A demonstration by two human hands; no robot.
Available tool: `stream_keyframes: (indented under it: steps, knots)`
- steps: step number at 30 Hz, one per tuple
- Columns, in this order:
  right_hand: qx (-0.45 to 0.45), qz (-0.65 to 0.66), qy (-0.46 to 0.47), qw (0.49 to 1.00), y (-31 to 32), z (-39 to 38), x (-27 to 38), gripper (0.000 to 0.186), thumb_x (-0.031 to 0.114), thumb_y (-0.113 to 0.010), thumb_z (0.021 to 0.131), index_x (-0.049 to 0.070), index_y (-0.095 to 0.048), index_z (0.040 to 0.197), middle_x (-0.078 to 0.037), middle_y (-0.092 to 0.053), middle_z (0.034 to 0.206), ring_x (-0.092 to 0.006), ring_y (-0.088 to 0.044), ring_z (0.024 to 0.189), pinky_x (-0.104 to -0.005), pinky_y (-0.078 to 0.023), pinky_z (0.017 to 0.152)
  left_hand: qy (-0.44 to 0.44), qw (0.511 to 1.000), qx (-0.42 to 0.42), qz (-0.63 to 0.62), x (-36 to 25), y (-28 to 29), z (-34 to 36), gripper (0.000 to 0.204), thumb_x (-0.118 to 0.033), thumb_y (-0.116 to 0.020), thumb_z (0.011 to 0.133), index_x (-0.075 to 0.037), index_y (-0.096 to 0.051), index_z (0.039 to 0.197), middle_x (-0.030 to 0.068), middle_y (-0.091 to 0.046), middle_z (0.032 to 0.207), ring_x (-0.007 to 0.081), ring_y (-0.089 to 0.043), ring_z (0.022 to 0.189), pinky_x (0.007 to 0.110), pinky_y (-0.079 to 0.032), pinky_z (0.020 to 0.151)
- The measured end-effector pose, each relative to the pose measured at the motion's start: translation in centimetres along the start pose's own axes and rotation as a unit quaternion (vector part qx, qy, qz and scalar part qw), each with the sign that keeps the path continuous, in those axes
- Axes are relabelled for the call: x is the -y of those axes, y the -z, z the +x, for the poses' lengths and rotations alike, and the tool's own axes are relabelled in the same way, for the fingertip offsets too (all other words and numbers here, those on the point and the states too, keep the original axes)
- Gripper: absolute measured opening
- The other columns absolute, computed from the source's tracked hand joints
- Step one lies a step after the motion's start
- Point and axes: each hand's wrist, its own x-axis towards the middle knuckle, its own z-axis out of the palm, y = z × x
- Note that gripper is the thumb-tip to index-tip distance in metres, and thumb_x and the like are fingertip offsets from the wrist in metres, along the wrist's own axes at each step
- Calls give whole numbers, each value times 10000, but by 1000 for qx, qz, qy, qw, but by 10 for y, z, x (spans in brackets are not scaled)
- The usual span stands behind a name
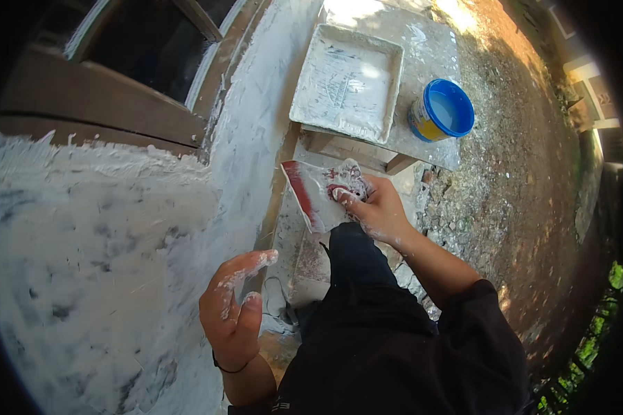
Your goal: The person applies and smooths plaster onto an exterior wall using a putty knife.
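A red putty scraper, flat and broad-edged, is gripped in my right hand, my thumb pressed on its paste-smeared face. White paste coats much of the blade and clumps near my fingers. My left hand is raised beside the wall, empty, its fingers bent and the thumb apart from them. White paste sticks to those fingertips too. Left of me, the wall carries an uneven white coat with grey patches showing through.
Ahead stands a low, paste-spattered bench. On it are a shallow white-crusted tray and a blue-rimmed bucket holding pale liquid. A brown wooden window frame borders the wall at upper left. Rough, speckled ground lies to the right.
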Motion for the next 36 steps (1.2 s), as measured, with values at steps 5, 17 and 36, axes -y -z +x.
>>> stream_keyframes:
  steps: [5,17,36]
  knots:
    - [-140,-154,13,978,141,125,-56,197,114,-621,821,-3,-636,979,-129,-637,704,-176,-572,604,-331,-456,605,64,992,108,30,38,-95,113,257,5,-509,784,78,-579,1019,178,-618,1083,276,-613,962,320,-460,844]
    - [92,-466,20,880,165,265,-105,237,115,-573,741,7,-626,946,-239,-620,820,-407,-598,804,-459,-476,733,273,952,109,90,116,-128,138,256,-23,-515,826,34,-597,1061,159,-622,1039,255,-611,926,315,-460,825]
    - [99,-590,192,778,128,199,-144,178,116,-535,745,35,-570,899,-99,-589,759,-262,-624,724,-376,-496,632,260,958,99,71,112,-149,161,253,-18,-509,828,45,-594,1057,176,-621,1055,281,-606,974,325,-450,866]
